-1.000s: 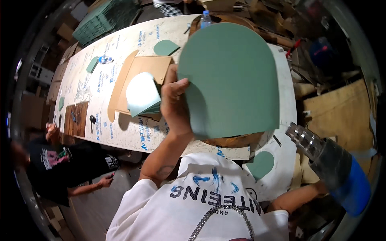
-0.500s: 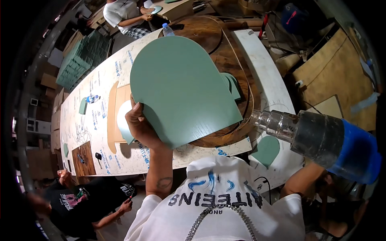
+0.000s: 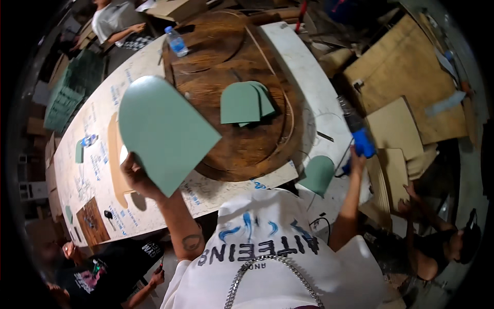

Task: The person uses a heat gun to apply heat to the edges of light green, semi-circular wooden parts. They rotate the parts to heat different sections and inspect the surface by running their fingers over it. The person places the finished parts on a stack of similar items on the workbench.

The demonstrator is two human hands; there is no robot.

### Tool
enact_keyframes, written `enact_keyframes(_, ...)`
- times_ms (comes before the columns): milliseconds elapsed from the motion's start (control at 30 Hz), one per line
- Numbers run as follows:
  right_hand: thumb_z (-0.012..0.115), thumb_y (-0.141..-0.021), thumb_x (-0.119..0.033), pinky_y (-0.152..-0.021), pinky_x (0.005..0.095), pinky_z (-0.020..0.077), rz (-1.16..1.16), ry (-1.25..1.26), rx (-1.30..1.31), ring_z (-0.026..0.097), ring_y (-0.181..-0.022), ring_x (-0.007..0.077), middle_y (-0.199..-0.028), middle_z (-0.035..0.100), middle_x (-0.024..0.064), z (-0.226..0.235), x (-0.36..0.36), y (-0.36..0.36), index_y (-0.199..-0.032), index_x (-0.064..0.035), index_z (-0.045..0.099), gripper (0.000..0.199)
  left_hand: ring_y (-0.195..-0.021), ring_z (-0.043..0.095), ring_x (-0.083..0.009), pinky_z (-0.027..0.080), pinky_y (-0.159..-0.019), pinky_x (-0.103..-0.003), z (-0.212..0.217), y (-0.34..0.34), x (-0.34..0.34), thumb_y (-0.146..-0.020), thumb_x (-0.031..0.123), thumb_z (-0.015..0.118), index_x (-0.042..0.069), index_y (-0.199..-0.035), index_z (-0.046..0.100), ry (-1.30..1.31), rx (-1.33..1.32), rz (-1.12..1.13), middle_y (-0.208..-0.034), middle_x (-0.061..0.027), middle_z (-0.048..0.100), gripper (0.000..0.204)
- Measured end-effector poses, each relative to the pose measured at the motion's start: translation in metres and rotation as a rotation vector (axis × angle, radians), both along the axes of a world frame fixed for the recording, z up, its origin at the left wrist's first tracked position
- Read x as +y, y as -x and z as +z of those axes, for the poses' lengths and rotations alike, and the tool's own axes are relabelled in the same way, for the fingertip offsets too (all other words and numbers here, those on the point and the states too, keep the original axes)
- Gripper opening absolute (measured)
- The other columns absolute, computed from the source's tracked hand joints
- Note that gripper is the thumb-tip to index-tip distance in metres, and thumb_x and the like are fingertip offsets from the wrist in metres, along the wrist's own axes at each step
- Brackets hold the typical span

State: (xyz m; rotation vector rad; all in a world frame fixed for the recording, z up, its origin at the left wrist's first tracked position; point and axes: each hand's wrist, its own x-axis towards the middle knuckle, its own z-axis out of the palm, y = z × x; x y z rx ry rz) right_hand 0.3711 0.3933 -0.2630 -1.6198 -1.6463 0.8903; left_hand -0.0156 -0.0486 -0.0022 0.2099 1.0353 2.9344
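A large green panel [image 3: 162, 131], rounded at the far end and square-cornered at the other, is held raised over the table [image 3: 103, 177], left of the smaller green panels [image 3: 240, 105] piled on the dark wooden board [image 3: 206, 92]. Its near-left edge is gripped by the left hand [image 3: 136, 175]. The panel is judged stiff and fairly light, as no sag is seen in the one-handed hold; its smooth face may prove slippery and its corners easily chipped, so a straight side edge is best grasped. On the right, a blue hand tool [image 3: 364, 146] is gripped by the right hand [image 3: 356, 158]. A clear blue-capped bottle [image 3: 177, 43] is seen far off on the board; its contents cannot be made out.
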Motion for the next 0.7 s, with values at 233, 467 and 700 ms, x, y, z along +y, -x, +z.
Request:
enact_keyframes(233,0.073,-0.070,-0.041,-0.077,0.0374,0.0432,-0.073,0.222,-0.146,0.059,-0.082,0.0253,-0.090,0.065,0.0141,-0.018,-0.042,0.024,-0.091,0.0044,0.064,0.051,-0.078,0.062,-0.0159,0.050,-0.071,-0.026,-0.015,-0.001,0.003,-0.088,0.015,0.045,0.000,-0.087,0.061,0.106,-0.074,0.196,-0.081,-0.0084,0.063,0.022)
enact_keyframes(467,0.069,-0.067,-0.055,-0.075,0.0410,0.0452,0.189,0.212,-0.737,0.061,-0.078,0.0324,-0.083,0.065,0.0184,-0.020,-0.023,0.070,-0.085,0.0049,0.064,0.062,-0.098,0.058,-0.0207,0.050,-0.086,-0.031,-0.024,-0.013,0.014,-0.091,0.027,0.048,0.000,-0.111,0.057,0.358,-0.164,0.207,-0.107,-0.0136,0.059,0.034)
enact_keyframes(700,0.063,-0.083,-0.037,-0.089,0.0416,0.0444,0.948,0.067,0.175,0.053,-0.110,0.0289,-0.123,0.051,0.0189,0.193,-0.119,0.195,-0.124,-0.0006,0.049,0.056,-0.108,0.055,-0.0202,0.047,-0.091,-0.030,-0.032,-0.029,0.005,-0.088,0.001,0.048,-0.001,-0.123,0.049,0.244,0.011,0.103,-0.120,-0.0128,0.054,0.034)
